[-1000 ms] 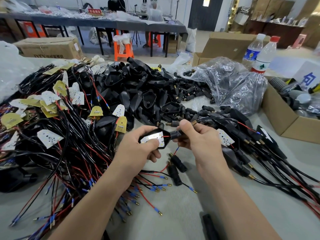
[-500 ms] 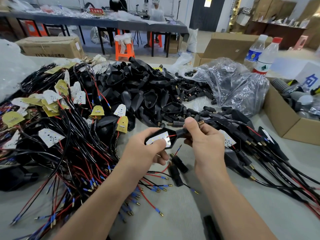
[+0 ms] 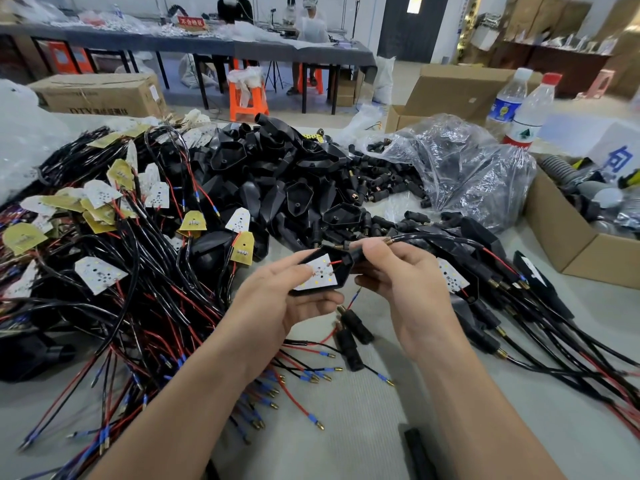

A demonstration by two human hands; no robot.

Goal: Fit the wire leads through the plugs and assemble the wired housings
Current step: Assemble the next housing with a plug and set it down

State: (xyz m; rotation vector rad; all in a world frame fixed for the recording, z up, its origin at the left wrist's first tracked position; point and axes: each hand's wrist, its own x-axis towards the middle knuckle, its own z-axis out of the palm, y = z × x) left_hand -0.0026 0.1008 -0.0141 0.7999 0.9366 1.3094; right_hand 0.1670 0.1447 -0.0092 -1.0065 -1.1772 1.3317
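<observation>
Above the table's (image 3: 363, 410) middle, the left hand (image 3: 277, 306) cradles the black housing (image 3: 337, 254), fingers curled beneath and thumb on its LED board (image 3: 317, 277). This likely steadies it while the right hand (image 3: 405, 282) pinches the plug (image 3: 357, 257) into its neck.

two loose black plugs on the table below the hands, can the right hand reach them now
Probably, once freed. Nothing covers the two loose black plugs, which lie just below the right hand, but it is pinching the neck of the black plastic housing and would have to let go.
</observation>
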